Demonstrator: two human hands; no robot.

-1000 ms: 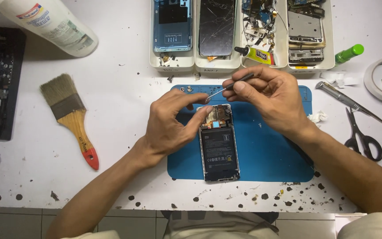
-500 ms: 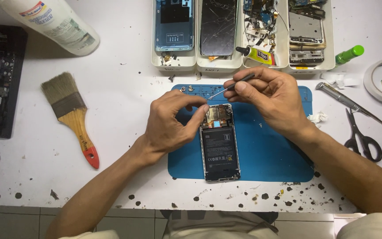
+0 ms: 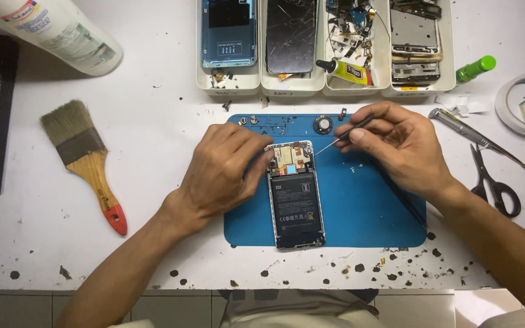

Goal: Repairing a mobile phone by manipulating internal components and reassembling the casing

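Since the earlier frame, we noted that the right hand (image 3: 399,149) had drawn back to the right of the opened phone (image 3: 296,195), carrying its slim tool (image 3: 343,135) away from the top edge; the left hand (image 3: 226,170) had kept its place.

We took the blue work mat (image 3: 360,218) as our landmark. The white table (image 3: 153,121) extended beyond the mat on all sides. Above the mat stood a row of white parts trays (image 3: 229,82). Well to the left of the mat lay a paint brush (image 3: 86,161); to its right lay scissors (image 3: 494,182).

The phone lay back-off on the mat's left half, long axis running toward and away from the person, circuit end farthest.

The left hand rested on the phone's upper left edge, fingers curled down against the frame, steadying it. The right hand's thumb and fingers were closed in a pinch on the tool, whose fine tip pointed down-left toward the phone's upper right corner, just short of touching. The exposed board therefore lay left of and slightly below that tip; the left hand was nearer.

A small round part (image 3: 322,124) sat on the mat's upper edge.
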